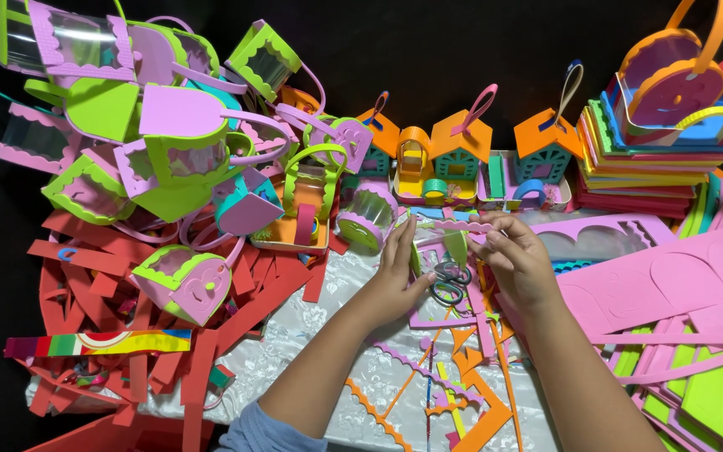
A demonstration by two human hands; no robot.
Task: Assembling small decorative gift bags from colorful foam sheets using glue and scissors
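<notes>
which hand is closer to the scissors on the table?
Left hand, marginally. Its thumb lies right beside the scissors on their left side; the right hand is just to their right, with its fingers raised over a green foam piece above them.

Both forearms reached up from bottom edge, converging. L hand (397, 272) upright, palm facing right, fingers straight, thumb out. R hand (519, 259) opposite, fingers curled in a pinch, wrist bent.

Head view, steeply down, close
</notes>
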